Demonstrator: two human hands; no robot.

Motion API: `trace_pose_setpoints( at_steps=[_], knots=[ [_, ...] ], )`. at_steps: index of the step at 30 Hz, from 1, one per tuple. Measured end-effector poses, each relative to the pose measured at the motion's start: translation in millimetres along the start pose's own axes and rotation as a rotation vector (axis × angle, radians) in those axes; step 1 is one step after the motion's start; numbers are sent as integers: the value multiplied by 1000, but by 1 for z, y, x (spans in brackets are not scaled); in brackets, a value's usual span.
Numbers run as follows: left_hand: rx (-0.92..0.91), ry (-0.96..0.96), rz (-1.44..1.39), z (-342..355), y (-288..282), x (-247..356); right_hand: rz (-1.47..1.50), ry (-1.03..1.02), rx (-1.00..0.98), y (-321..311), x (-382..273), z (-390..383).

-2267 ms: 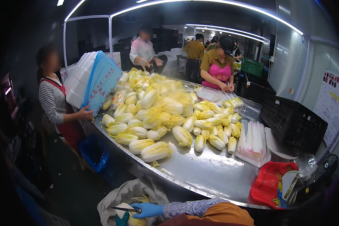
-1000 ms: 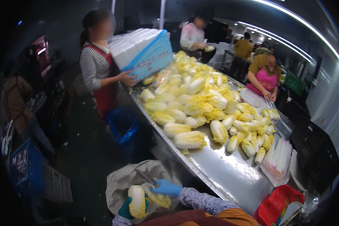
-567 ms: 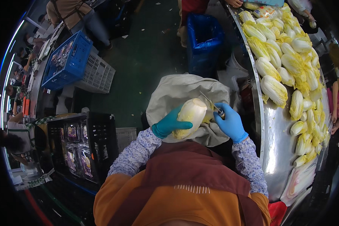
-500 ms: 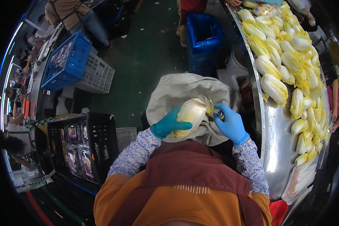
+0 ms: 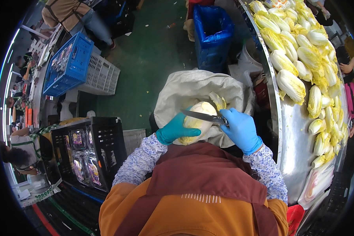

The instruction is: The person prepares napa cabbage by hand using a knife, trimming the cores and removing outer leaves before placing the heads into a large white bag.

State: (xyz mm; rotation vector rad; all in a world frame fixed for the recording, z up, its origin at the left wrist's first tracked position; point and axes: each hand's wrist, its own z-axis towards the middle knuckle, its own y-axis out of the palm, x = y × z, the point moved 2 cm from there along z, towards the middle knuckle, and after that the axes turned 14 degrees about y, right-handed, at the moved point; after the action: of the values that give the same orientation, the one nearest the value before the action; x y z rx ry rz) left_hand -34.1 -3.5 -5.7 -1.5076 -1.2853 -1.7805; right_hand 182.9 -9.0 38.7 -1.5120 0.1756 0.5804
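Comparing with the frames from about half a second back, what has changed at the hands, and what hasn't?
The knife in the right hand has swung out: its blade, earlier tucked by the cabbage's right side, now lies across the top of the cabbage, pointing left. The left hand still cradles the cabbage over the white sack. The steel table is unchanged.

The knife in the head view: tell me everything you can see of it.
The knife has a long, narrow, pointed blade that looks like bare grey metal. It lies nearly level, tip toward the person's left, across the top of a pale yellow napa cabbage. The right hand, in a blue glove, closes round its handle, which is mostly hidden. The left hand, in a teal glove, steadies the cabbage over an open white sack.
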Motion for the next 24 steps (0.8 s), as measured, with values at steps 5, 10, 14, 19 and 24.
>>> trace_pose_setpoints(
  at_steps=[5, 10, 14, 19, 24],
  knots=[
    [18, -61, 30, -6, 1, 1, 54, 7, 26, 17, 8, -4],
    [-14, -99, 70, -12, -2, -9, 134, 39, -30, 30, 15, -14],
    [-30, -128, 117, -18, -8, -25, 200, 67, -22, 48, 22, -20],
    [2, -164, -22, -30, -6, -31, 243, 205, -91, 112, 76, -42],
    [-73, -98, 47, -26, -5, -11, 139, 465, -216, 145, 113, -62]
  ],
)
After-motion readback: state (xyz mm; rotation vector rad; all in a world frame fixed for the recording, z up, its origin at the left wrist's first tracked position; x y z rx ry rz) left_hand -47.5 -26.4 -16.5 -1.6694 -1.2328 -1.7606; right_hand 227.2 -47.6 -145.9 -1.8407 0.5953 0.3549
